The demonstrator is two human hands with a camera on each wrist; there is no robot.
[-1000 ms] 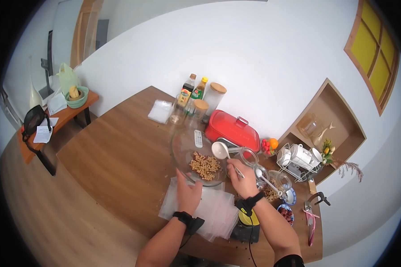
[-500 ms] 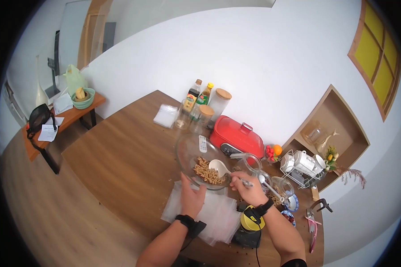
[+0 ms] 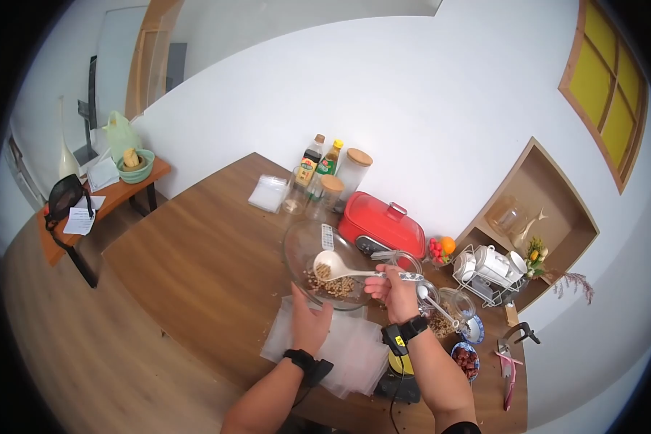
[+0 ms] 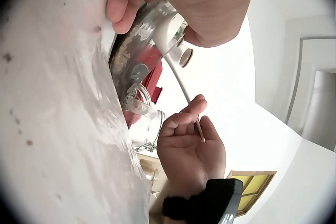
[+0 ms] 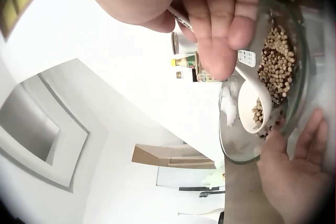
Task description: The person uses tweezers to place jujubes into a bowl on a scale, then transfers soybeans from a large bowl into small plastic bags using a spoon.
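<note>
A clear glass bowl (image 3: 291, 253) holds a pile of small round tan beans (image 5: 276, 61). My left hand (image 3: 311, 327) grips its near rim, with the thumb at the edge in the right wrist view. Over the bowl, my right hand (image 3: 396, 295) pinches the patterned handle of a white spoon (image 3: 330, 264). Some beans lie in the spoon's head, which overlaps the bowl's left half in the right wrist view. The right palm faces the left wrist camera, its fingers curled around the handle.
Translucent plastic bags (image 3: 333, 351) lie before the bowl, beside a dark scale (image 3: 401, 388). Behind stand sauce bottles (image 3: 309, 163), lidded jars and a red cooker (image 3: 382, 223). To the right are glass jars (image 3: 458, 304), a bowl of dark red pieces (image 3: 466, 360) and a cup rack (image 3: 488, 271).
The spoon started above the bowl, dipped into the beans, and is now raised and shifted left with beans in it. My left hand has stayed at the rim.
</note>
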